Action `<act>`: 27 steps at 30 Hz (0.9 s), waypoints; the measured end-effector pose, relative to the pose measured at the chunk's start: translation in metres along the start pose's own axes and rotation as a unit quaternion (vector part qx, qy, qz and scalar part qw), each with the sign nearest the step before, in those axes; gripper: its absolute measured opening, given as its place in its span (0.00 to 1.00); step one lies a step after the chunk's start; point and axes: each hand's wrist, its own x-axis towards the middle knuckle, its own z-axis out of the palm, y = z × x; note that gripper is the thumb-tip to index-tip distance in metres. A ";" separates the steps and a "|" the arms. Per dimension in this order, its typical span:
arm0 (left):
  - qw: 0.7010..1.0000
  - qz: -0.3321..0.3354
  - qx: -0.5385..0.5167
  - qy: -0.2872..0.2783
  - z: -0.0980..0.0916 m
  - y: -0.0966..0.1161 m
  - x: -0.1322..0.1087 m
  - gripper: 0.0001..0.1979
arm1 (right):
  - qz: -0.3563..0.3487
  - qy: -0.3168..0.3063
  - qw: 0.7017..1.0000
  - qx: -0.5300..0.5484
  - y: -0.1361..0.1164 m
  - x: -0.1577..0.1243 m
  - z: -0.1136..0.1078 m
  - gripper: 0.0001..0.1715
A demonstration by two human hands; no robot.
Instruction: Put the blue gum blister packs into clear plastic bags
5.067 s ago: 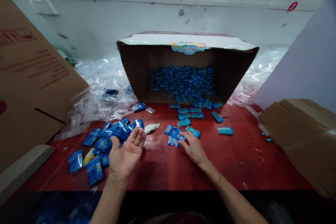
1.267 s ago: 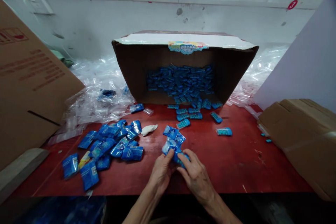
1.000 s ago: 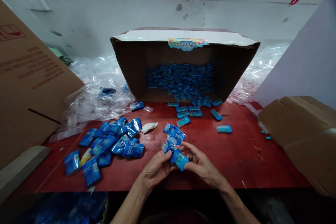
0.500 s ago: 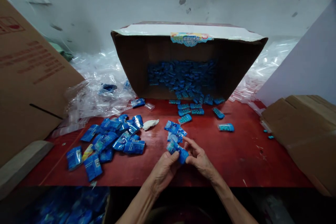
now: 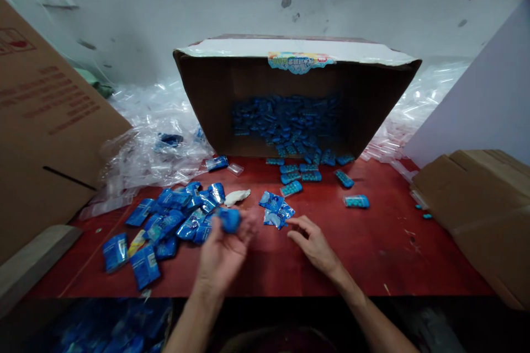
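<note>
My left hand [image 5: 223, 253], palm turned up and smeared by motion, holds a small blue packet [image 5: 230, 220] between thumb and fingers. It is beside a loose pile of blue packets [image 5: 163, 223] on the left of the red table. My right hand [image 5: 317, 248] hovers over the table with its thumb and forefinger apart and nothing between them. Its fingertips are just right of a few flat, shiny blue sachets [image 5: 278, 210], which overlap each other.
Behind, a cardboard box [image 5: 207, 107] lies on its side, holding many blue-capped clear containers; several [image 5: 311, 176] have spilled out in front. White crumpled scrap [image 5: 237, 197] lies mid-table. Clear plastic pieces [image 5: 144, 149] heap at left. Cartons [image 5: 476, 220] flank both sides. Below the table, more blue packets [image 5: 111, 331] show.
My left hand has moved left towards the pile, carrying the blue packet away from my right hand. My right hand has let go of it and stays near the flat sachets.
</note>
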 end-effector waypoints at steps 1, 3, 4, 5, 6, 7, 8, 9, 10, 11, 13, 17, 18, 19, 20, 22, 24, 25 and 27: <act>0.998 0.054 -0.030 0.007 0.000 0.018 0.003 0.19 | -0.004 0.017 0.999 -0.042 0.001 0.007 -0.002 0.13; 0.992 0.113 -0.058 0.026 -0.001 0.043 0.007 0.26 | -0.013 0.030 0.993 -0.114 0.004 0.022 -0.004 0.13; 0.991 0.115 -0.055 0.033 -0.001 0.048 0.008 0.26 | -0.018 0.028 0.988 -0.149 0.006 0.031 -0.003 0.14; 0.993 0.100 -0.041 0.037 -0.002 0.048 0.008 0.23 | -0.022 0.024 0.982 -0.185 0.007 0.039 -0.001 0.15; 0.997 0.070 -0.018 0.038 -0.002 0.041 0.008 0.18 | -0.023 0.019 0.974 -0.224 0.009 0.047 0.002 0.15; 0.999 0.033 0.011 0.038 -0.003 0.031 0.008 0.13 | -0.020 0.016 0.964 -0.263 0.010 0.055 0.006 0.16; 0.998 -0.010 0.043 0.038 -0.005 0.017 0.007 0.09 | -0.013 0.014 0.954 -0.299 0.010 0.062 0.011 0.15; 0.995 -0.049 0.071 0.042 -0.006 0.001 0.007 0.07 | -0.003 0.014 0.944 -0.329 0.011 0.068 0.015 0.15; 0.990 -0.085 0.100 0.053 -0.008 -0.014 0.007 0.05 | 0.008 0.016 0.936 -0.352 0.012 0.073 0.020 0.13; 0.984 -0.113 0.121 0.062 -0.010 -0.028 0.007 0.06 | 0.018 0.019 0.930 -0.367 0.013 0.077 0.025 0.11; 0.976 -0.142 0.148 0.078 -0.013 -0.048 0.009 0.07 | 0.029 0.028 0.925 -0.379 0.016 0.081 0.032 0.08; 0.970 -0.133 0.187 0.083 -0.014 -0.056 0.013 0.10 | 0.032 0.035 0.919 -0.392 0.020 0.082 0.038 0.07; 0.969 -0.131 0.194 0.081 -0.013 -0.054 0.014 0.10 | 0.032 0.034 0.918 -0.394 0.021 0.083 0.038 0.07; 0.968 -0.129 0.201 0.081 -0.012 -0.053 0.016 0.11 | 0.031 0.034 0.918 -0.395 0.020 0.084 0.038 0.07; 0.967 -0.127 0.206 0.083 -0.010 -0.052 0.018 0.11 | 0.029 0.034 0.917 -0.396 0.019 0.084 0.037 0.08; 0.965 -0.115 0.217 0.091 -0.007 -0.052 0.022 0.12 | 0.021 0.035 0.918 -0.395 0.014 0.084 0.035 0.09; 0.965 -0.089 0.228 0.095 -0.002 -0.052 0.027 0.12 | 0.008 0.038 0.919 -0.392 0.007 0.079 0.032 0.10; 0.966 -0.074 0.233 0.090 0.000 -0.053 0.030 0.13 | -0.002 0.039 0.921 -0.389 0.003 0.074 0.030 0.11; 0.966 -0.048 0.242 0.073 0.004 -0.053 0.034 0.14 | -0.036 0.050 0.929 -0.366 -0.005 0.062 0.027 0.11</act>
